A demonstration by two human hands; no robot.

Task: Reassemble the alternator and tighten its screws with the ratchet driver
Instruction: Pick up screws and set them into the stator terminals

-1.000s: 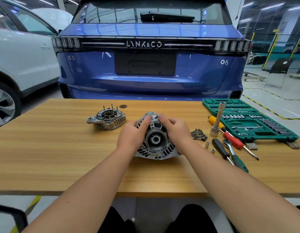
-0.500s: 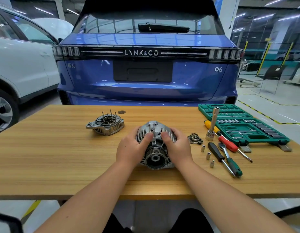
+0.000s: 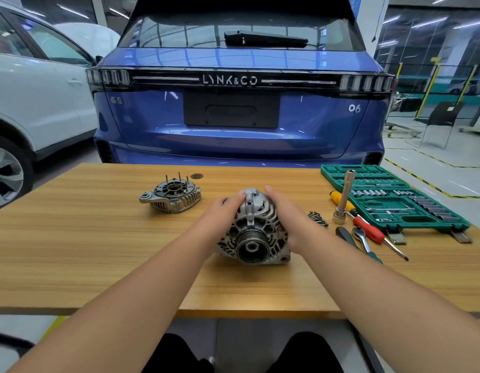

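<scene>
A grey cast-metal alternator body [image 3: 253, 227] sits near the middle of a wooden table [image 3: 72, 251], its grooved pulley facing the viewer. The housing is rounded, ribbed with curved vent slots, dull and slightly grimy. The left hand [image 3: 220, 214] lies against its left side with fingers fairly straight, fingertips touching the top edge. The right hand [image 3: 290, 214] cups the right side the same way, fingers extended over the housing toward the far end. The two hands press the part between them rather than curling round it.

To the left, well apart, lies the separate rear cover [image 3: 171, 196], a round finned aluminium casting with thin studs standing upright from it. Just right of the right hand is a small heap of dark screws [image 3: 318, 218]. Beyond them a shiny steel socket extension [image 3: 343, 197] stands upright. Beside it lie a yellow-handled screwdriver [image 3: 341, 201], a red-handled screwdriver [image 3: 369, 230], a black-handled tool [image 3: 345, 235], and the ratchet driver [image 3: 363, 242] with its chrome head and green grip. A green plastic socket case [image 3: 394, 200] lies open at the table's right edge. Behind the table stands a glossy blue car [image 3: 233, 130], with a white car [image 3: 31, 103] to the left.
</scene>
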